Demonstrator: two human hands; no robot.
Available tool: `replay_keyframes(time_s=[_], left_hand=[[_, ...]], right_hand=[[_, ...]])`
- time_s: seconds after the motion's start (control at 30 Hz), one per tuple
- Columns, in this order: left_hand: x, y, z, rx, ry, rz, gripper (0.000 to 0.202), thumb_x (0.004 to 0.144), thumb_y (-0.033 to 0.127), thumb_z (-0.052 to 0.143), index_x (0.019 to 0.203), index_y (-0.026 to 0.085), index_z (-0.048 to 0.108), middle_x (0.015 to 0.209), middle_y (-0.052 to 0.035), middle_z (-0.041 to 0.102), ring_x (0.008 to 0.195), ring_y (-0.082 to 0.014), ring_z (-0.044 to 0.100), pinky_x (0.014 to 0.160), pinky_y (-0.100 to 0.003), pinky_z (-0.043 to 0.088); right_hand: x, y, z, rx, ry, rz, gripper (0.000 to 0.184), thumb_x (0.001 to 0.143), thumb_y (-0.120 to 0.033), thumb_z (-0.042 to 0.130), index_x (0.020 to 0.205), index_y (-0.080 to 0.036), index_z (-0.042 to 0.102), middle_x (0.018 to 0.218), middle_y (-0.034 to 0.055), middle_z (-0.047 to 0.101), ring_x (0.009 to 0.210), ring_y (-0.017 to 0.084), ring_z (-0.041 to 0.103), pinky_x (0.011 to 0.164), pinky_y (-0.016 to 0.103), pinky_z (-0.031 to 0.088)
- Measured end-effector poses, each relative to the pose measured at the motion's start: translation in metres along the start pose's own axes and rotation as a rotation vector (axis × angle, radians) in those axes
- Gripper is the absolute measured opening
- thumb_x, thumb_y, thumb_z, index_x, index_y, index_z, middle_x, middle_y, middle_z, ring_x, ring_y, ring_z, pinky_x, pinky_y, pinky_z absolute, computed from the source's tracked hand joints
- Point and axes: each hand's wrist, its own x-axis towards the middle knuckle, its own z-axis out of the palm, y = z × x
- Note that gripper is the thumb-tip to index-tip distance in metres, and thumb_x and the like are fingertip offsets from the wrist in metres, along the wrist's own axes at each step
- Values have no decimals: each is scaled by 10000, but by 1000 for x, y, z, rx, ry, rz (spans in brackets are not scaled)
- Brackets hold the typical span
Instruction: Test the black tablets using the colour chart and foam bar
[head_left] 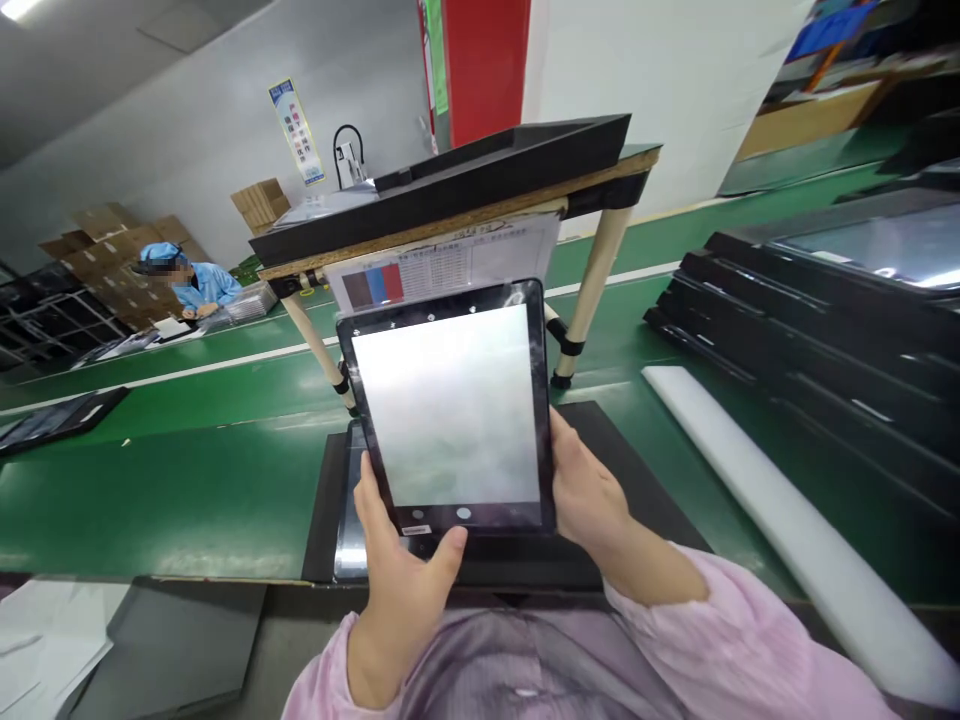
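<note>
Both of my hands hold up a tablet (450, 410) with a dark frame and a bright whitish screen, its face turned toward me. My left hand (405, 580) grips the lower left corner, its thumb on the bottom edge. Along the right edge, my right hand (589, 490) is closed on the frame, its fingertips hidden behind. Below the tablet lies a black mat (637, 490) on the green bench. Partly covered by the tablet, a glossy dark panel (351, 530) rests on the mat's left part.
A pipe-legged stand (600, 270) with a black tray (450, 180) on top rises behind the tablet. Stacked black trays (810, 340) and a long white foam strip (780, 520) are on the right. At the far left, a person in blue (206, 285) works at the bench (187, 490).
</note>
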Motion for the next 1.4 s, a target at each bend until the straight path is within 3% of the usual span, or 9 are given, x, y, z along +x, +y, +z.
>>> replay_keyframes(time_s=[0.13, 0.3, 0.53, 1.0, 1.27, 1.33, 1.4], left_hand=[[5, -2, -2, 228, 75, 93, 1120, 761, 464, 801, 1603, 209, 109, 1457, -207, 360, 1412, -380, 373, 1162, -573, 311], [7, -1, 0, 359, 122, 178, 1106, 791, 486, 765, 1607, 193, 76, 1389, -210, 393, 1357, -393, 404, 1122, -597, 339], [2, -3, 4, 389, 131, 186, 1083, 831, 510, 724, 1608, 183, 44, 1404, -235, 382, 1339, -391, 412, 1082, -607, 376], [-1, -6, 7, 448, 164, 207, 1172, 785, 585, 745, 1612, 183, 17, 1406, -237, 380, 1314, -399, 427, 1048, -615, 415], [-1, -5, 8, 437, 175, 181, 1183, 765, 592, 761, 1612, 178, 46, 1390, -228, 402, 1314, -397, 435, 1059, -612, 406], [-1, -5, 6, 407, 174, 177, 1143, 776, 572, 762, 1609, 168, 91, 1385, -227, 422, 1319, -386, 442, 1072, -592, 403], [0, -7, 1, 297, 170, 157, 954, 857, 529, 694, 1589, 170, 198, 1395, -220, 459, 1321, -349, 472, 1089, -538, 408]], right_hand=[[15, 1, 13, 70, -62, 142, 771, 769, -870, 515, 1195, -249, 683, 1176, 87, 727, 1299, 328, 575, 1023, 490, 566], [21, 8, 13, 15, 7, 198, 757, 695, -918, 534, 1057, -278, 713, 1113, 74, 745, 1250, 329, 613, 981, 492, 589], [22, 6, 14, -21, 12, 136, 782, 679, -930, 530, 1084, -284, 702, 1144, 66, 738, 1303, 312, 575, 1049, 485, 547], [21, 8, 15, 13, 13, 141, 733, 672, -916, 557, 999, -280, 717, 1051, 58, 758, 1271, 292, 602, 1047, 475, 545], [22, 11, 16, 26, 13, 157, 780, 680, -910, 558, 1057, -247, 719, 1110, 66, 747, 1287, 300, 587, 1056, 460, 539], [22, 10, 16, 32, 10, 169, 780, 681, -904, 567, 1077, -249, 718, 1127, 65, 743, 1290, 305, 585, 1056, 464, 538], [20, 10, 15, 38, 13, 186, 783, 679, -905, 571, 1095, -257, 716, 1141, 61, 739, 1289, 311, 585, 1053, 469, 540]])
